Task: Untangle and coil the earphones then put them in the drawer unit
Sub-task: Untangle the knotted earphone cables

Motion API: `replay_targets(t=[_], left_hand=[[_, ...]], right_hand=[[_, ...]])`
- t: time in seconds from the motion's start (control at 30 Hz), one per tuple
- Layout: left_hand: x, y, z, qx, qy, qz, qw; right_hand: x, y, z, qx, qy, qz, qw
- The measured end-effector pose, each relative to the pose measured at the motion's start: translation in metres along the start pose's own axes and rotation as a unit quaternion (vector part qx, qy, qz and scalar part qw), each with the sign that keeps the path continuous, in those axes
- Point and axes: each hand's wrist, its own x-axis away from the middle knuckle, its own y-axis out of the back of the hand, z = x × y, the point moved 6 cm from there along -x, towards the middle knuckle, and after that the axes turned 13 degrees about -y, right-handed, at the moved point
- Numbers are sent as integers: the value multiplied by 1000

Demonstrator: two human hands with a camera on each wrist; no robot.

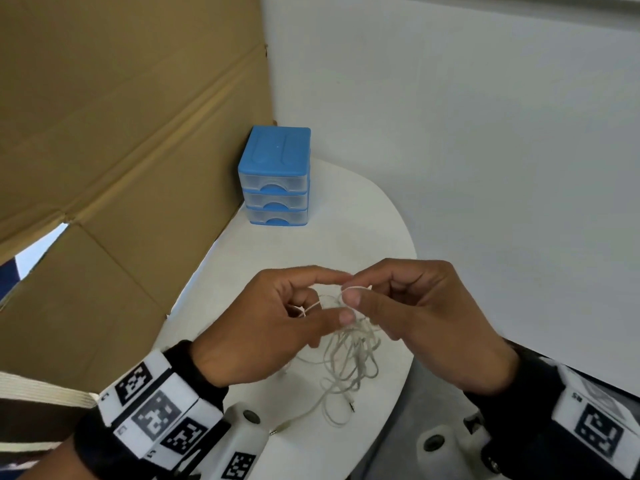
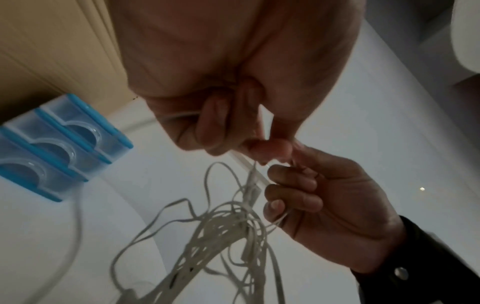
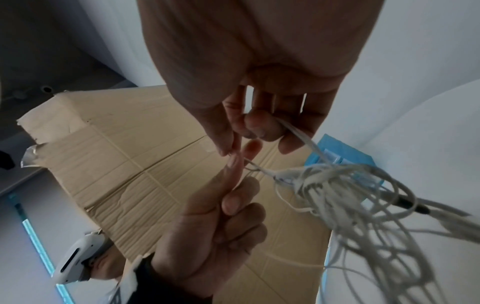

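The white earphones (image 1: 349,362) are a tangled bunch of cable, held up over the white table (image 1: 311,251), with loops and the jack plug (image 1: 351,407) trailing onto it. My left hand (image 1: 332,296) pinches a strand between thumb and index finger. My right hand (image 1: 353,292) pinches the cable right beside it, fingertips almost touching. In the left wrist view the curled left fingers (image 2: 215,123) hold a strand above the tangle (image 2: 228,226). The right wrist view shows the bunch (image 3: 350,195) hanging from both hands. The blue drawer unit (image 1: 273,178) stands at the table's far corner, all three drawers closed.
A large cardboard sheet (image 1: 121,150) stands along the table's left side, touching the drawer unit. A white wall rises behind and to the right. The table's rounded edge (image 1: 408,258) curves close by my right hand.
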Motion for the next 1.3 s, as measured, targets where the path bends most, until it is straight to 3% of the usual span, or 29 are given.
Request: replay_targets(t=[0.07,0.2,0.3,0.43,0.57,0.77,0.9,1.1,1.3], left_hand=[[-1,3,-4,-21,-9,-32,999],[-3,21,-5,-50,-22,-137,989],[-2,22,-9,-62,-23,-179,982],[-1,25,-3,-44,13,-190,981],[-2,24,1,-44,15,-159,986],[-1,18,-5,-25,-14,-166,986],[-5,37,-10,29,-16,-211,977],[-7,41,-14,50,-34,-201,978],[-6,28,-11,73,-11,-158,985]], right_hand=[[1,-2,-2,21,-4,7,1000],[-8,10,-13,82,-41,-58,994],[-10,15,-16,81,-52,-77,992],[-11,17,-12,115,-45,-72,990],[-11,21,-8,152,-36,-71,985],[-4,28,-4,230,13,-169,958],[-11,23,-17,222,-71,-71,970],[-7,-3,-22,119,-92,9,989],[-9,-11,-38,58,-108,-12,992]])
